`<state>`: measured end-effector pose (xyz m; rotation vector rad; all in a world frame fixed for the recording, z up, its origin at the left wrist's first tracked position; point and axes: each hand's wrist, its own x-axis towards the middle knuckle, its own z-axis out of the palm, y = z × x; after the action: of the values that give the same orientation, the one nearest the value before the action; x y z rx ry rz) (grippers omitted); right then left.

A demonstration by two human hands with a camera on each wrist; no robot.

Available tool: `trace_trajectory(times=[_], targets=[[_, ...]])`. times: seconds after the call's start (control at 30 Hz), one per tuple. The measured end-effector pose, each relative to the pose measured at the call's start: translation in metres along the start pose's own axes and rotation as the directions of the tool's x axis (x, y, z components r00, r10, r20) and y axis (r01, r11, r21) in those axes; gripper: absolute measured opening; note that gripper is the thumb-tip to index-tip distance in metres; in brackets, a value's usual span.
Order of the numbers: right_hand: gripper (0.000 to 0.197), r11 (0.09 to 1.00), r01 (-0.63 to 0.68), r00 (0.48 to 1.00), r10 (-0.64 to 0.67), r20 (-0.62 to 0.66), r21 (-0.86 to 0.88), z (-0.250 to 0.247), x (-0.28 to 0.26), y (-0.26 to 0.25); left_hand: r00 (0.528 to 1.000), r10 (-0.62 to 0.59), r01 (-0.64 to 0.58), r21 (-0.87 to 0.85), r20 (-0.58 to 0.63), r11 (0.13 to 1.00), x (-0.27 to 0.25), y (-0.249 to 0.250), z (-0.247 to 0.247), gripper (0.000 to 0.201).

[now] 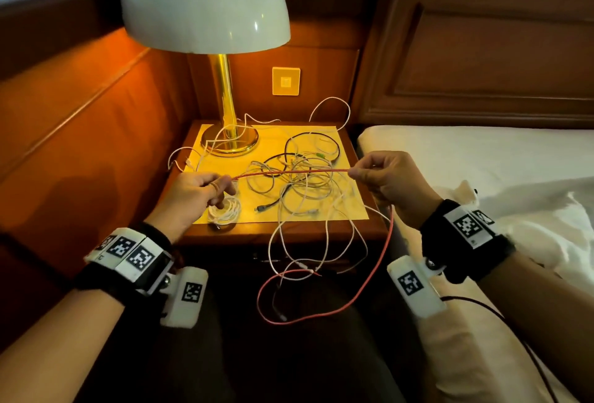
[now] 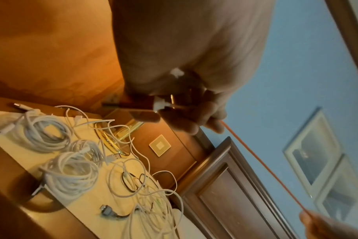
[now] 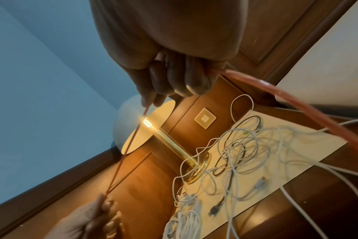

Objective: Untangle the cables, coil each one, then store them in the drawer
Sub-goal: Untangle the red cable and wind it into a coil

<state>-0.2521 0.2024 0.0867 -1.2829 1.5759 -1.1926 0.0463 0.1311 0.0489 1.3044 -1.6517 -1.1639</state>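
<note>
A red cable [image 1: 291, 172] is stretched taut between my two hands above the nightstand. My left hand [image 1: 205, 190] pinches one end of it, with a turn round a finger; the left wrist view shows the red cable [image 2: 262, 163] leaving my left hand [image 2: 196, 116]. My right hand [image 1: 379, 174] pinches the other end, and the slack falls in a red loop [image 1: 324, 312] over my lap. The red cable [image 3: 309, 110] passes through my right hand [image 3: 174, 80]. A tangle of white and black cables [image 1: 305, 184] lies on the yellow mat [image 1: 350, 213]. Coiled white cables [image 1: 225, 211] sit at the front left.
A brass lamp [image 1: 229, 136] with a white shade [image 1: 205, 1] stands at the back left of the nightstand [image 1: 225, 237]. White cable loops [image 1: 308, 248] hang over its front edge. A bed with a white pillow [image 1: 482, 158] is on the right. The drawer front is hidden in shadow.
</note>
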Motion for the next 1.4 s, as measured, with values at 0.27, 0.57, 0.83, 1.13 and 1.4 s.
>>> trace_trajectory(times=[0.27, 0.57, 0.83, 1.13, 1.4], targets=[[0.015, 0.999, 0.01, 0.992, -0.017, -0.125, -0.053, 0.017, 0.021, 0.032, 0.994, -0.1, 0.097, -0.668, 0.035, 0.738, -0.02, -0.006, -0.001, 0.028], [0.027, 0.971, -0.214, 0.942, 0.233, -0.24, 0.102, 0.048, 0.004, 0.096, 0.962, -0.22, 0.233, -0.903, 0.161, 0.36, -0.047, -0.034, 0.027, 0.033], [0.022, 0.937, -0.349, 0.926, 0.348, -0.146, 0.022, 0.067, -0.013, 0.128, 0.951, -0.298, 0.198, -0.905, 0.085, 0.376, -0.052, -0.026, 0.068, 0.027], [0.02, 0.979, -0.201, 0.976, 0.202, 0.079, -0.017, 0.088, -0.035, 0.108, 0.966, -0.176, -0.01, -0.705, -0.191, 0.709, -0.047, -0.028, 0.097, 0.03], [0.03, 1.0, -0.016, 0.952, 0.016, 0.306, -0.001, 0.097, -0.042, 0.087, 0.956, -0.159, 0.052, -0.391, -0.245, 0.919, -0.044, -0.043, 0.102, 0.03]])
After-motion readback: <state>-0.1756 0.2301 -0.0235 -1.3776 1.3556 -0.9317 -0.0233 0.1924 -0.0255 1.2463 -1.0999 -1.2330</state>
